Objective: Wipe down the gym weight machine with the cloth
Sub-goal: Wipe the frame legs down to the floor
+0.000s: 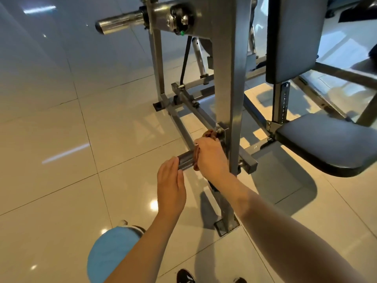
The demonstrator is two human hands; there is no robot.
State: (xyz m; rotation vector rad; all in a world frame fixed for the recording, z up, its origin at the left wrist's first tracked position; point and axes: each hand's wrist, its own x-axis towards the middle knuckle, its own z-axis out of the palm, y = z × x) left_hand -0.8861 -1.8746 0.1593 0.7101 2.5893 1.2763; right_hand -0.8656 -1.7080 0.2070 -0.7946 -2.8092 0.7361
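Two hands are engaged low on the weight machine (230, 78), at the short steel peg (185, 160) that juts from the foot of its grey upright. The brown cloth (196, 160) is wrapped round the peg near its root and is gripped there by the right hand (212, 158), whose fingers are curled over cloth and peg together. The left hand (171, 186) is held flat, fingers straight and pressed together, with the fingertips set at the peg's free end; whether contact is made cannot be told for certain.

The step in hand is judged to be the wiping of this lower peg. The upper peg (120, 22) and the padded seat (330, 144) would be dealt with separately.

The lower peg's long axis is laid roughly level, close above the floor (51, 139), and its free end is pointed away from the upright, toward the left of the view. For the next move, the cloth would need to be drawn or twisted along that axis toward the free end, for which the left hand would have to be cleared.
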